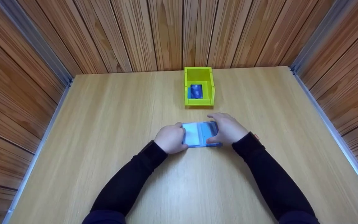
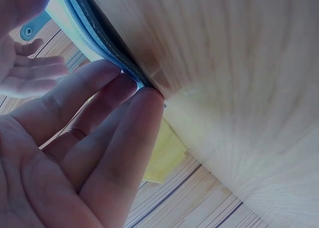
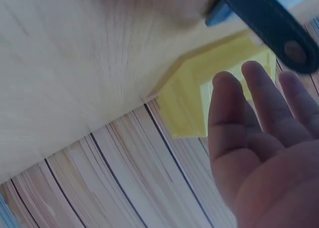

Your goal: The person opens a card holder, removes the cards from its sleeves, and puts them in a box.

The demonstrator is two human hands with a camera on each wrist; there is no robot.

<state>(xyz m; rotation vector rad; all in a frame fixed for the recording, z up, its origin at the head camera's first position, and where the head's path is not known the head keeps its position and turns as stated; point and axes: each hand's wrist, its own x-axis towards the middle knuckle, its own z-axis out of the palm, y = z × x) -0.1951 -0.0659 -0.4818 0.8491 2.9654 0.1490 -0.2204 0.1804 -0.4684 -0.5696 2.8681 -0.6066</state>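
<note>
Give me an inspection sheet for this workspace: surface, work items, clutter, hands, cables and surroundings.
Surface: wooden table, light brown.
Work items: open blue card holder between the hands; yellow bin beyond it, with a dark blue card inside.
Clutter: nothing seen.
Left hand: pinches the holder's left edge.
Right hand: at the holder's right side, fingers extended; contact unclear.
Cables: nothing seen.
Surroundings: wooden plank walls, gray corner strips.

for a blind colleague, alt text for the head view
Left hand holds a flat blue rectangular folder, right hand at its right edge. Beyond, on a pale wooden table, sits a yellow-green plastic bin containing a dark blue card.
</note>
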